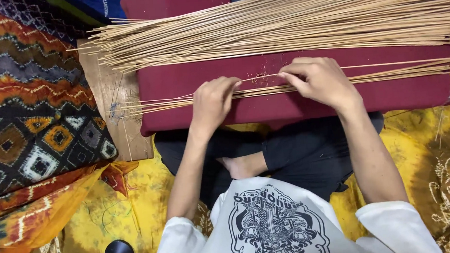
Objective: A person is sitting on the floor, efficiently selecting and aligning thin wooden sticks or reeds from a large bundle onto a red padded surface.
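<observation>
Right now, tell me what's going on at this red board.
A person sits cross-legged with a dark red cloth-covered board over their lap. Left hand and right hand both press and pinch a small row of thin sticks lying across it. A much larger pile of sticks lies along the far edge.

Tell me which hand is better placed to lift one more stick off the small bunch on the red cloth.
Probably the right hand: its fingertips already pinch a single stick raised clear of the small bunch. The left hand lies over the bunch, pressing it onto the red cloth.
</observation>
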